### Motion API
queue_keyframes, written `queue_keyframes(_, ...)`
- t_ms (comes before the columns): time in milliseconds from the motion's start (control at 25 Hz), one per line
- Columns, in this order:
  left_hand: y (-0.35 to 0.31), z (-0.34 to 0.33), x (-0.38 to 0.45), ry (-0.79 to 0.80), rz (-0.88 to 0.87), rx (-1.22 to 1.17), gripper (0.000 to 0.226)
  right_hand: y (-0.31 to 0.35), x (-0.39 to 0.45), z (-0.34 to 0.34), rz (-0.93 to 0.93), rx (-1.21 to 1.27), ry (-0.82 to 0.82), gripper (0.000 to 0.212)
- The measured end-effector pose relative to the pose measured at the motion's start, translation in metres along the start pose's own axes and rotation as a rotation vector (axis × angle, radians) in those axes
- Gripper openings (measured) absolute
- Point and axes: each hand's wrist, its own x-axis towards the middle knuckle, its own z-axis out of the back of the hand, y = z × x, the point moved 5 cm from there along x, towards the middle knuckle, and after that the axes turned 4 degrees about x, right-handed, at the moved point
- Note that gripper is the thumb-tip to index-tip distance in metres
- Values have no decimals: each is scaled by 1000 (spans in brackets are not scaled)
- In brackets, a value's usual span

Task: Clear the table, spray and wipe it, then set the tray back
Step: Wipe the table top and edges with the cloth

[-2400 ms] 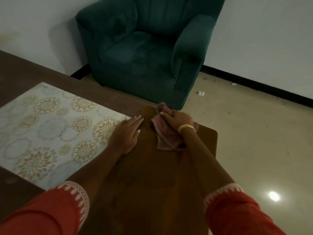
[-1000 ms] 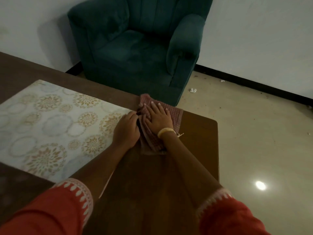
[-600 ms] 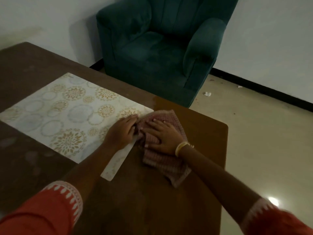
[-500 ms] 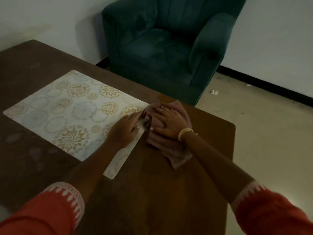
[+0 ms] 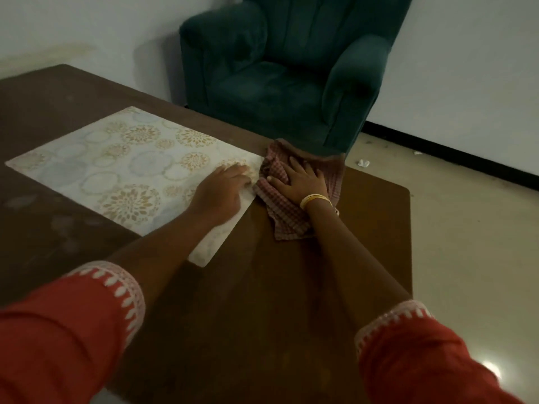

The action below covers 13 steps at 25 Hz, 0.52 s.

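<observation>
Two hands: both lie on a brown wooden table (image 5: 291,301) in dim light, seen from above in the head view.
Right hand: the right hand (image 5: 303,182) presses flat on a red checked cloth (image 5: 287,220), fingers straight and spread, pointing to the top of the frame; a gold bangle (image 5: 315,199) circles the wrist.
Cloth under the palm: it is bunched beneath the hand near the table's far edge, centre-right of the frame, with one loose corner trailing toward the lower part of the frame.
Left hand: the left hand (image 5: 221,191) rests on the right-hand edge of a patterned mat (image 5: 110,170), fingers curled loosely over that edge; whether they pinch the mat cannot be told.
Mat: the pale sheet with floral circles lies flat at centre-left, long axis running from left to right, its near right corner just beside the cloth.
Edges and room: bare tabletop fills the lower centre; the table's right edge borders a pale floor (image 5: 472,258).
Background: a dark green armchair (image 5: 283,71) stands just beyond the far edge, top centre.
Sleeves: red, white-trimmed.
</observation>
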Motion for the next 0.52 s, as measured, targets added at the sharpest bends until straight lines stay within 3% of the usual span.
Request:
queue_keyframes(120,2,19,-52,-6,22,20,47,26,-58,-7,-18,34,28,78)
queue_keyframes(360,17,59,-211,64,75,-97,41,108,-216,-20,134,18,71,78)
queue_keyframes(520,3,61,-251,40,119,-41,42,141,-306,-34,219,10,106,79)
